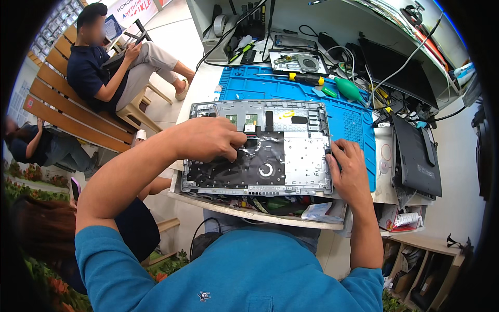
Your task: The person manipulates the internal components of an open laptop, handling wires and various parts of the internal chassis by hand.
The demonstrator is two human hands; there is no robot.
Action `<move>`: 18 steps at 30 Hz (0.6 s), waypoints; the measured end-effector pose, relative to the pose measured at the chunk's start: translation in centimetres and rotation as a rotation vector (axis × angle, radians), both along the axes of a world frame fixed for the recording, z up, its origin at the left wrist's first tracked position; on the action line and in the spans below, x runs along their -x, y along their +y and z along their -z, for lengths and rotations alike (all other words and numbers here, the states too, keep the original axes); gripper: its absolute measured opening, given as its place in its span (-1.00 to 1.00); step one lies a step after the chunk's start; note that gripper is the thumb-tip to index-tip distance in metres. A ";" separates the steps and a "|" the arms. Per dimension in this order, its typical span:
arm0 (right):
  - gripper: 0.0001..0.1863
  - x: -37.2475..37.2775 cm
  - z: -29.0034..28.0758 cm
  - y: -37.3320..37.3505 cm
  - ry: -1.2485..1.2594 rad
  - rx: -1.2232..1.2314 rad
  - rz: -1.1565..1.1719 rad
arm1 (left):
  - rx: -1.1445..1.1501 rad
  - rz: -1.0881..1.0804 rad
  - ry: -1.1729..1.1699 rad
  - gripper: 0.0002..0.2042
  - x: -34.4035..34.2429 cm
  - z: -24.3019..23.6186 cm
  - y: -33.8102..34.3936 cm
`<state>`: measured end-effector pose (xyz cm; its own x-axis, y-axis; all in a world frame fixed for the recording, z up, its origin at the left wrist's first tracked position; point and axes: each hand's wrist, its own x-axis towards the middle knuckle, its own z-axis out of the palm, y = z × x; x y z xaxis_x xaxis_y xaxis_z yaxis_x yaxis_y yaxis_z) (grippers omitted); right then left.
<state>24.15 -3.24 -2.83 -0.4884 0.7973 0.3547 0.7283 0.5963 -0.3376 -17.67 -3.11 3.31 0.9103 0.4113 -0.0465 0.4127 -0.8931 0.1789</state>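
Observation:
An opened laptop chassis (306, 161), silver with a black film over part of its inside, lies in front of me across the blue mat and an open drawer. My left hand (214, 139) is over its left half, fingers curled and pinched close to the black film. A thin shaft shows just beyond the knuckles; what the fingers hold is hidden. Beside them sits a small connector part (250, 129) near the chassis middle. At the right edge, my right hand (349, 167) grips the chassis rim between bent fingers and thumb.
Behind the chassis, the blue mat (244, 86) carries a yellow-black screwdriver (306, 79), a green air blower (347, 89) and a fan assembly (306, 63). A dark laptop part (418, 156) leans at the right. Below the chassis, the drawer (260, 212) holds loose items. People sit at the left.

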 end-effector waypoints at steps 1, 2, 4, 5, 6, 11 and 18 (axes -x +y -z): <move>-0.61 0.0 0.0 0.0 0.001 -0.002 -0.001 | 0.000 -0.015 -0.005 -0.77 0.1 0.1 -0.2; -0.61 -0.1 -0.1 0.0 0.001 0.004 0.000 | 0.019 -0.050 -0.027 -0.76 0.4 0.1 -0.5; -0.61 0.0 -0.2 0.0 0.001 0.015 0.000 | 0.057 -0.120 -0.071 -0.73 0.9 0.3 -1.4; -0.61 0.0 -0.2 0.0 0.002 0.013 0.000 | 0.075 -0.170 -0.071 -0.73 1.1 0.5 -1.7; -0.62 0.0 -0.1 0.1 0.002 0.011 -0.001 | 0.094 -0.221 -0.072 -0.73 1.4 0.6 -2.1; -0.62 -0.2 0.2 0.1 0.000 0.000 0.003 | 0.216 -0.486 -0.142 -0.80 1.2 0.6 -4.3; -0.61 -0.1 0.2 0.1 0.006 0.002 -0.001 | 0.224 -0.668 -0.212 -0.85 0.3 1.0 -6.3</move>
